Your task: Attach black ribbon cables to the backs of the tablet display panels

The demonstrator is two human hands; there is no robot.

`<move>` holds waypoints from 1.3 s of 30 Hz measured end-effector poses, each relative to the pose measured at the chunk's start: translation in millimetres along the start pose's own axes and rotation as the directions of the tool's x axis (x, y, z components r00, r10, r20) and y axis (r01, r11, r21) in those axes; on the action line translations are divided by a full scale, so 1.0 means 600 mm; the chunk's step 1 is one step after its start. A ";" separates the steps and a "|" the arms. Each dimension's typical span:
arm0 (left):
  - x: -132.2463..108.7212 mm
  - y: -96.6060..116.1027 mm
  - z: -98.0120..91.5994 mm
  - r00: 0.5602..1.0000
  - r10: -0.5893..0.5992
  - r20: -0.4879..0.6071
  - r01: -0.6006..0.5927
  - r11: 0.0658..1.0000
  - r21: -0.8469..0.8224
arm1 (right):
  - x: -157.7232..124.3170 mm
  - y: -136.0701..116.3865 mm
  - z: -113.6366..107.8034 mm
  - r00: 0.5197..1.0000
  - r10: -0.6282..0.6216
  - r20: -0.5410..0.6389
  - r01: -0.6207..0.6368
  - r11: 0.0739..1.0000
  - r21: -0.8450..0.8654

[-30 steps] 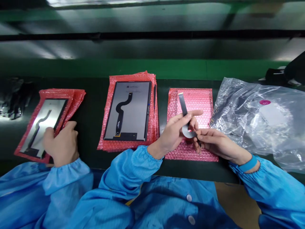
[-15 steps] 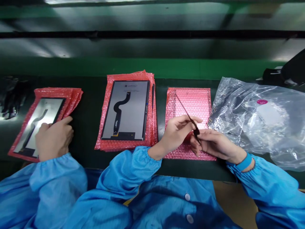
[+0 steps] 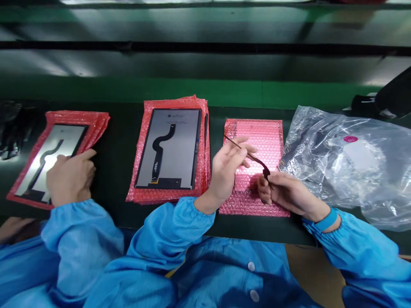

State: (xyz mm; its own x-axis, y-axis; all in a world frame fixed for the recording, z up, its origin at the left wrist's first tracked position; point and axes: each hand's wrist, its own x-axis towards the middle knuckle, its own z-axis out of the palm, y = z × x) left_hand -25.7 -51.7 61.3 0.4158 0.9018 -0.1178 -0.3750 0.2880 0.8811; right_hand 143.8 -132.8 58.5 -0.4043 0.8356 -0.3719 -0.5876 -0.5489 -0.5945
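A dark, thin flex cable (image 3: 260, 163) is held up over a pink bubble-wrap bag (image 3: 257, 207), its long end pointing to the upper left. My left hand (image 3: 224, 174) pinches it partway along between thumb and fingers. At the lower end, my right hand (image 3: 285, 191) grips it with thumb and forefinger, the other fingers curled. To the left of my hands, a display panel (image 3: 180, 160) lies back side up on a stack of pink bubble-wrap bags (image 3: 136, 193). A black S-shaped flex cable (image 3: 158, 149) runs along that panel's back.
A large clear plastic bag (image 3: 337, 188) with a pink round sticker fills the right side. At far left, a co-worker's hand (image 3: 70, 179) rests on another panel (image 3: 53, 147) on pink bubble wrap. A green raised edge (image 3: 224, 92) runs behind the dark bench.
My left hand has moved left and opened slightly along the flex cable, which now slants flatter. My right hand stays almost in place. The co-worker's panel has shifted slightly away.
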 end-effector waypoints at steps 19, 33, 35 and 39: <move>-0.011 0.006 0.003 0.977 -0.148 0.155 0.131 0.985 0.114 | -0.018 -0.002 -0.005 0.542 -0.840 0.034 0.269 0.135 -0.954; -0.007 0.027 0.000 0.938 -0.303 0.166 0.294 0.953 0.076 | 0.005 -0.013 -0.005 0.864 -0.392 -0.315 0.154 0.803 -0.575; -0.008 0.021 0.002 0.944 -0.291 0.157 0.263 0.949 0.173 | 0.005 -0.016 -0.004 0.860 -0.396 -0.323 0.173 0.821 -0.544; -0.012 0.012 0.006 0.962 -0.231 0.148 0.177 0.934 0.310 | 0.005 -0.017 -0.004 0.869 -0.387 -0.308 0.178 0.826 -0.535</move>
State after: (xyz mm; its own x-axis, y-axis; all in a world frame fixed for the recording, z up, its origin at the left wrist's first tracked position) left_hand -28.7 -57.4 70.3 0.6089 0.7531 -0.2494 -0.0198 0.3286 0.9442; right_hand 150.2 -124.7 62.0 0.0921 0.9454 -0.3127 -0.1823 -0.2927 -0.9387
